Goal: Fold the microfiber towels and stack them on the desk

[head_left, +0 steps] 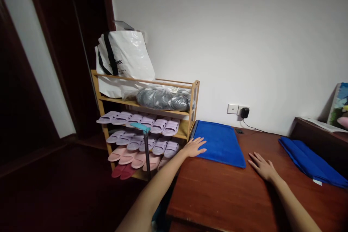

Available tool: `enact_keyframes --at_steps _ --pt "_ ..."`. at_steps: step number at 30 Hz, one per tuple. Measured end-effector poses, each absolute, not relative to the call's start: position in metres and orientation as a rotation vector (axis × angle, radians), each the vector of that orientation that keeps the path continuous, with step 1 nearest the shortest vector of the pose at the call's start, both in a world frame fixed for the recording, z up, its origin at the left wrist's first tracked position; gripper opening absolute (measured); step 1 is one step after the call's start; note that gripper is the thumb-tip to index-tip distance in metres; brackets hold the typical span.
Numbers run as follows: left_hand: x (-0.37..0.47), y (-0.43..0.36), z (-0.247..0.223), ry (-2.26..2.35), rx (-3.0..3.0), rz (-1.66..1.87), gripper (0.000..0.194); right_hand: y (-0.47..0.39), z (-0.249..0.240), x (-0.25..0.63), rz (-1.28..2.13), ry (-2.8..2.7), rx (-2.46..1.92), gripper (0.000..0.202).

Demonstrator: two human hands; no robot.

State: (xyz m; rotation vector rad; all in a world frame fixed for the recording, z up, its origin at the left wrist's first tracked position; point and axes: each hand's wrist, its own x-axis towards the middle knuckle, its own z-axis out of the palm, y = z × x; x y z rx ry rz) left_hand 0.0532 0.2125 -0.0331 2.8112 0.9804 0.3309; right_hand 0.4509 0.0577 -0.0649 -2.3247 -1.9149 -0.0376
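A blue cloth (219, 141) lies flat on the reddish-brown wooden table (223, 192), near its back left edge. My left hand (195, 147) rests on the cloth's left part, fingers spread and holding nothing. To the right of that cloth, my right hand (262, 166) is palm down at the bare tabletop, also empty with its fingers apart. A second blue cloth (312, 161), folded into a long strip with a small white tag, lies farther right on the table.
Left of the table stands a wooden rack (193, 105) with rows of slippers (160, 125), a white bag (130, 58) and a plastic-wrapped bundle (163, 98). A black plug (244, 112) with a cable sits in the wall socket. A raised shelf (296, 125) is at right.
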Motion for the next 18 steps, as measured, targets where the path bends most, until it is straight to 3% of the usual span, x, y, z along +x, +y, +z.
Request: enact_keyframes --at_steps 7,10,15,18 --pt "0.056 0.21 -0.032 1.021 2.806 0.368 0.063 -0.011 -0.075 0.55 -0.461 -1.276 -2.613 0.065" --pt "0.058 0.211 -0.032 1.036 2.791 0.364 0.064 -0.024 -0.09 0.578 -0.459 -1.036 -2.629 0.061" --pt "0.058 0.212 -0.033 1.021 2.78 0.357 0.063 -0.026 -0.093 0.59 -0.335 -1.069 -2.632 0.048" --pt "0.056 0.211 -0.033 1.02 2.771 0.358 0.061 -0.033 -0.087 0.579 -0.448 -1.142 -2.595 0.046"
